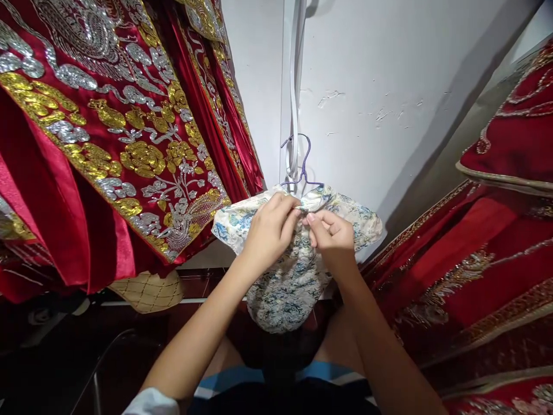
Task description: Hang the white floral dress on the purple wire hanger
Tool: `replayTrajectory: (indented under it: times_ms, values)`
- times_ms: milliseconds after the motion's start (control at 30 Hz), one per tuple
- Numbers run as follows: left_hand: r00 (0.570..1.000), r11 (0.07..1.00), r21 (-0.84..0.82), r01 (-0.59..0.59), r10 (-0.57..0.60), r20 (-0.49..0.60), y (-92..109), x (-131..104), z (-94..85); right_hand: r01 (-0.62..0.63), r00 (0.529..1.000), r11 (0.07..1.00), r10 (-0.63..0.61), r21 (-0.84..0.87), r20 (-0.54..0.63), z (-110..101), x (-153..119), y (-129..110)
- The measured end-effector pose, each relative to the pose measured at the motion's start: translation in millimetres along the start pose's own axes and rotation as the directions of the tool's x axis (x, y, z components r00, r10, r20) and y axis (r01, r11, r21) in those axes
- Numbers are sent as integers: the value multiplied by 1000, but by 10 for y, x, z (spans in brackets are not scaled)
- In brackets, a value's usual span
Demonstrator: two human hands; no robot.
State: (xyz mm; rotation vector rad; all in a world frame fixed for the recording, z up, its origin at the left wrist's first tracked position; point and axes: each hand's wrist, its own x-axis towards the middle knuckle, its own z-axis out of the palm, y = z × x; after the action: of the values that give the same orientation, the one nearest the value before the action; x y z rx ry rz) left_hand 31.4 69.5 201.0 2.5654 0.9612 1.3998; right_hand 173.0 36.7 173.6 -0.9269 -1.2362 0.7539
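Observation:
A white garment with a blue and green floral print hangs on a purple hanger in the middle of the view. Just below the hanger, my left hand pinches the cloth near the collar. My right hand is closed beside it, thumb and forefinger pressed together at the front of the garment. The fingertips of both hands nearly meet. Whatever small part lies between them is too small to make out.
Red cloth with gold and silver sequins hangs at the left. More beaded red garments are at the right. A white wall with peeling marks stands behind. A woven tan object lies low at the left.

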Motion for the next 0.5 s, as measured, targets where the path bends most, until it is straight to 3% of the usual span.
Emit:
replayTrajectory:
  times_ms: [133,333,500]
  values:
    - [999,1000,-21,14,-15,-49,35,-84,1,-39,997,999,38,-19,-67,85,-73,139]
    - [999,999,-37,40,-40,-7,19,-109,-2,-77,996,996,79,49,-33,105,-53,213]
    - [989,993,-113,24,-40,-143,33,-68,-52,-113,991,991,117,65,-65,158,-64,170]
